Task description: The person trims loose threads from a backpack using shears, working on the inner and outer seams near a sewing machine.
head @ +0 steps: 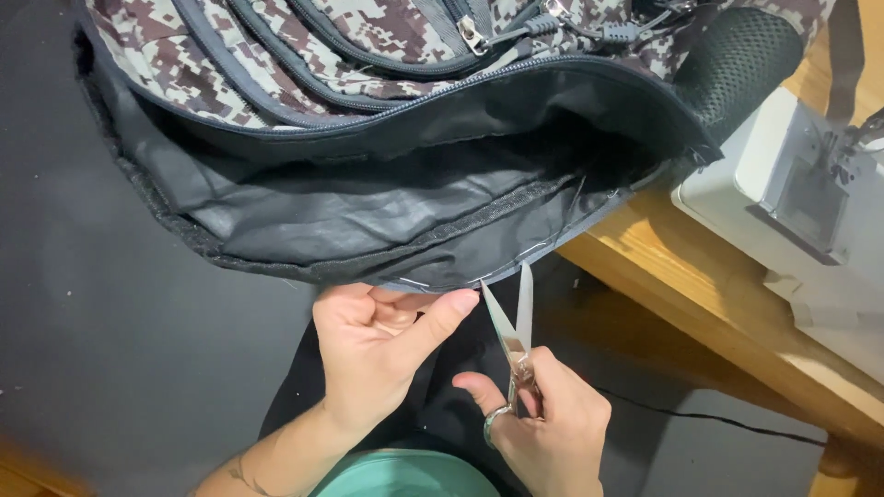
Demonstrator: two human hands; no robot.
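The camouflage backpack (pixel 368 55) fills the upper part of your view, gaping open so its black lining (pixel 368 207) shows. It looks bulky but soft, floppy cloth that will sag and shift wherever you are not holding it, so grip it close to where you work, on the padded bottom edge. Your left hand (pixel 382 354) does just that: fingers curled, thumb pressed forward, pinching the lower seam edge (pixel 433 281) of the backpack. Your right hand (pixel 543 428) is closed around the small thread snips (pixel 514 322), blades parted in a narrow V with the tips at the seam, just beside your left thumb (sharp points, so mind that thumb). To your right stands a wooden table (pixel 700 294) carrying a white sewing machine (pixel 792 193), close to the backpack's mesh pocket (pixel 737 60). A thin black cable (pixel 718 419) trails below the table.
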